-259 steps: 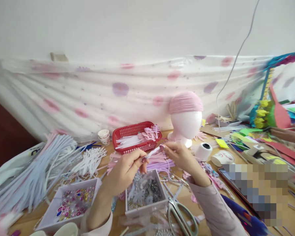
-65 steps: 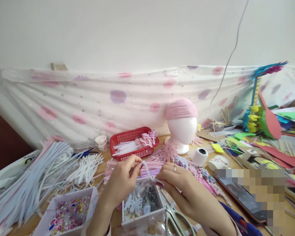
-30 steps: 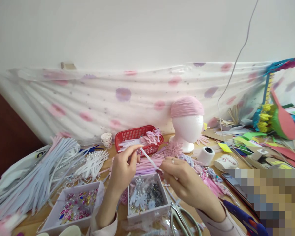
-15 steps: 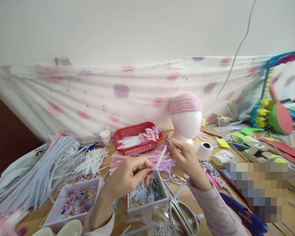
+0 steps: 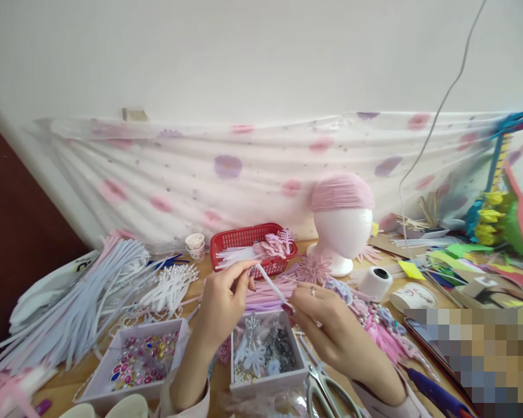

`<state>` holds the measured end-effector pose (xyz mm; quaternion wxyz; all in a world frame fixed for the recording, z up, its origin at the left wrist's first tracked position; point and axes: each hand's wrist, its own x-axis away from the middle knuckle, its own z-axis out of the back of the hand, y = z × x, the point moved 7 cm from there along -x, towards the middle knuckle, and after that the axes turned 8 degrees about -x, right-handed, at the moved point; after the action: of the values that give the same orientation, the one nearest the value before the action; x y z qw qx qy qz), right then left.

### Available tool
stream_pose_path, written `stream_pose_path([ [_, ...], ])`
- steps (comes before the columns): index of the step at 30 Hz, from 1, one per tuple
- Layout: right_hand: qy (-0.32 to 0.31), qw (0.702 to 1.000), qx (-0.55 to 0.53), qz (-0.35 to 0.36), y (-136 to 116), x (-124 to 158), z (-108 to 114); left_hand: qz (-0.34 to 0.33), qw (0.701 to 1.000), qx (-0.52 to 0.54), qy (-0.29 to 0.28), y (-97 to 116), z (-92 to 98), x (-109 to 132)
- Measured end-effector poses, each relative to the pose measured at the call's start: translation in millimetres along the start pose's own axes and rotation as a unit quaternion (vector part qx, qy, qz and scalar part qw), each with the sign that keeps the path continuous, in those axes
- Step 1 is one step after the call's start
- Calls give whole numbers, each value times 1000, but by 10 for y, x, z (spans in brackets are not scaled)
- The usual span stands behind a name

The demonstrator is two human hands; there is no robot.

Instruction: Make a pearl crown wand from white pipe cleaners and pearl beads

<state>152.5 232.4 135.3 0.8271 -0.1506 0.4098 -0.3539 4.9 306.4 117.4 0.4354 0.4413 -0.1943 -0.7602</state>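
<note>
A short white pipe cleaner [image 5: 271,283] is stretched at a slant between my hands above the craft boxes. My left hand [image 5: 222,302] pinches its upper left end between thumb and fingers. At the lower right end, my right hand [image 5: 325,322] closes on it with its fingertips. Under my hands stands a white box [image 5: 283,377] holding pale flower shapes, beads and dark beads. Pink and lilac pipe cleaners [image 5: 264,296] lie just behind it. Green-handled scissors [image 5: 320,386] rest beside the box, below my right hand.
A white foam head [image 5: 342,229] with a pink wrapped top stands behind a thread spool [image 5: 375,283]. Further left are a red basket [image 5: 248,235], a gem box [image 5: 178,342] and pale pipe cleaner bundles [image 5: 82,296]. A blue glue gun [image 5: 436,392] lies at right.
My left hand has risen and my right hand has lowered, so the pipe cleaner now slants the opposite way. The whole scene has shifted slightly right and down in view.
</note>
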Motion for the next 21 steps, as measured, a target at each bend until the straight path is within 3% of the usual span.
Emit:
stream_pose_path([
  [3,57,998,10,2,-7,22,187,-44,993,-60,-91,81,-138,23],
  [6,97,995,14,-17,146,31,311,-78,974,-49,-209,165,-303,101],
  [8,118,992,0,-50,335,27,353,-71,959,-12,-274,192,-372,161],
  [10,134,987,-24,-91,546,20,358,-41,952,32,-300,189,-382,186],
  [15,139,980,-39,-134,794,-17,277,30,954,124,-273,128,-305,148],
  [21,63,992,-16,-107,599,-35,130,69,959,228,-155,9,-175,75],
])
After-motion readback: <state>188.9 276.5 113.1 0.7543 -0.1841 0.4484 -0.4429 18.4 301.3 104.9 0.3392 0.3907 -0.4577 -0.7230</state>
